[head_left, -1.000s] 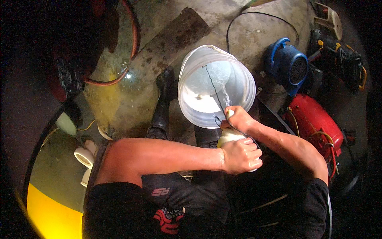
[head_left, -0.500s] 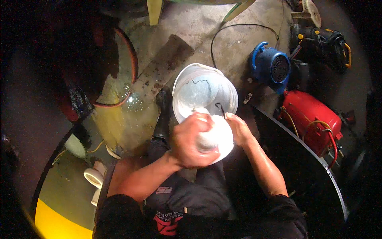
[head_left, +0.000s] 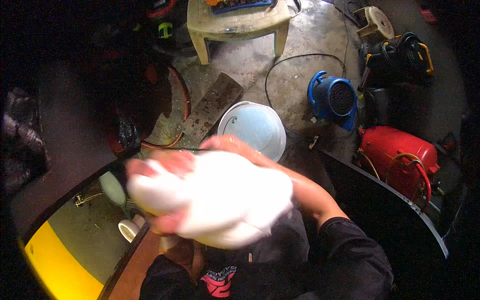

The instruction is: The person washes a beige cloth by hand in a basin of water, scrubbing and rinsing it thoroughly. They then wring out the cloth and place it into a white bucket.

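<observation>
My left hand is closed around one end of a white cloth, which looks bunched, overexposed and blurred. The cloth hangs in front of my body. My right hand reaches across along its far side, partly hidden behind it. A thin dark cord runs between my hands, its end at my blurred right fingertips, which seem pinched on it. Just beyond stands a white bucket holding cloudy, pale bluish water.
A dark, glossy curved panel rises on my right, and another reflective panel with yellow on my left. Farther off are a red tank, a blue blower, a pale plastic stool and a reddish hose.
The white cloth has come up from over the bucket toward my body and left, spreading larger. My right hand has crossed leftward. The view has shifted, showing more of the stool.
</observation>
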`<state>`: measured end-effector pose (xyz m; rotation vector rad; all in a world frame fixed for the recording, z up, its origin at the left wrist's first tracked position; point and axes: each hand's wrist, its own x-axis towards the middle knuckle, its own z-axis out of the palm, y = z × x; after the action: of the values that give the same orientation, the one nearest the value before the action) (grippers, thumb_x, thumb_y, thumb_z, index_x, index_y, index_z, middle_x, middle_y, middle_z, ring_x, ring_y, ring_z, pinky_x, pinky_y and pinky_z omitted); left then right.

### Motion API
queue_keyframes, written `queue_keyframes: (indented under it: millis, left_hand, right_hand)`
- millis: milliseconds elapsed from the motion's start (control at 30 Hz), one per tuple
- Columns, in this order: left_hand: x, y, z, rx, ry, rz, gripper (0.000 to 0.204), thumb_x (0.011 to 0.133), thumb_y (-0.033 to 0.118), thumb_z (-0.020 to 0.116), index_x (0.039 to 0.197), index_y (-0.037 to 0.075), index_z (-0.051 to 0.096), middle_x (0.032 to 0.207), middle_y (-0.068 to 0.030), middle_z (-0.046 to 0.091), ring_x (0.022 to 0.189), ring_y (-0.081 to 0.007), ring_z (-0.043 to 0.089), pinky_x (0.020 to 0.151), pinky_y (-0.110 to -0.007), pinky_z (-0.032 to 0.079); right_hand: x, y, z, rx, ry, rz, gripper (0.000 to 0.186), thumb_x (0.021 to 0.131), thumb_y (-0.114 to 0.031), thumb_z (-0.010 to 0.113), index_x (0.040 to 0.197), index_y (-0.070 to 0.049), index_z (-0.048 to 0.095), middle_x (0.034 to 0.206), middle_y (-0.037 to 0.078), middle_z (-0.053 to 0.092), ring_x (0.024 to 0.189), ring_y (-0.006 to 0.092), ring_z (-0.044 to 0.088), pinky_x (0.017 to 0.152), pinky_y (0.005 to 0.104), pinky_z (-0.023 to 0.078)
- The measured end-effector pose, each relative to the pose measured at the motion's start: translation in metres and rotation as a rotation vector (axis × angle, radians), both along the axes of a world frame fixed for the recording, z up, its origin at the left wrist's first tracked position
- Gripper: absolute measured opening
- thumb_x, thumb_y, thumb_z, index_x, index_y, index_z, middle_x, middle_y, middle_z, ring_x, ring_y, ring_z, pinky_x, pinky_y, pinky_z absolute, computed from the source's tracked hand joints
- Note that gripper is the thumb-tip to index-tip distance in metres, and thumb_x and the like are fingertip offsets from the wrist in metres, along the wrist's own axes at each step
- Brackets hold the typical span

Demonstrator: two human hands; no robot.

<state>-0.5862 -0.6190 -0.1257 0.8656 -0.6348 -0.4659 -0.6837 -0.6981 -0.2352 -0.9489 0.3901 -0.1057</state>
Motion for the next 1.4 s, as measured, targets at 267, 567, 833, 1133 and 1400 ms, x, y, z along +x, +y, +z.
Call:
queue_keyframes:
  millis: [267, 567, 833, 1133, 1400]
  left_hand:
    - [0.057, 0.021, 0.098, 0.564, -0.683, 0.537, 0.039, 0.077, 0.018, 0.063, 0.112, 0.0, 0.058, 0.109, -0.0145, 0.06, 0.097, -0.025, 0.059, 0.092, -0.041, 0.045]
    - [0.052, 0.066, 0.161, 0.617, 0.017, -0.17, 0.051, 0.064, 0.032, 0.07, 0.103, 0.003, 0.056, 0.095, -0.0109, 0.061, 0.084, -0.0217, 0.061, 0.078, -0.037, 0.051]
    - [0.063, 0.127, 0.079, 0.488, -0.537, 0.873, 0.038, 0.079, 0.03, 0.068, 0.105, 0.003, 0.058, 0.101, -0.0099, 0.063, 0.09, -0.0253, 0.061, 0.082, -0.04, 0.051]
    - [0.022, 0.198, 0.2, 0.473, -0.384, 1.079, 0.035, 0.069, 0.012, 0.073, 0.097, -0.001, 0.058, 0.091, -0.01, 0.062, 0.079, -0.0185, 0.06, 0.074, -0.032, 0.05]
    - [-0.03, 0.314, 0.147, 0.454, -0.686, 0.699, 0.035, 0.086, 0.017, 0.063, 0.118, 0.005, 0.055, 0.114, -0.016, 0.061, 0.112, -0.0288, 0.056, 0.101, -0.04, 0.042]
  right_hand:
    - [-0.098, 0.023, 0.064, -0.545, 0.045, -0.077, 0.022, 0.093, -0.018, 0.057, 0.083, 0.0, 0.065, 0.076, 0.009, 0.06, 0.07, 0.0203, 0.057, 0.064, 0.0325, 0.044]
    - [-0.027, -0.063, 0.197, -0.647, -0.278, 0.122, 0.027, 0.086, -0.027, 0.07, 0.079, -0.001, 0.064, 0.072, 0.005, 0.062, 0.069, 0.012, 0.057, 0.062, 0.0295, 0.044]
    - [-0.007, 0.041, 0.107, -0.081, -0.164, 0.008, 0.031, 0.092, -0.033, 0.064, 0.103, -0.004, 0.067, 0.079, -0.002, 0.059, 0.069, 0.007, 0.05, 0.059, 0.0248, 0.043]
    - [-0.034, 0.097, 0.256, -0.927, -0.152, 0.41, 0.026, 0.093, -0.026, 0.061, 0.102, -0.001, 0.066, 0.085, 0.014, 0.066, 0.076, 0.0178, 0.059, 0.069, 0.0347, 0.048]
    - [-0.021, 0.147, 0.283, -0.628, -0.451, 0.313, 0.038, 0.082, -0.024, 0.071, 0.113, -0.007, 0.057, 0.136, 0.015, 0.044, 0.127, 0.0239, 0.04, 0.101, 0.0396, 0.037]
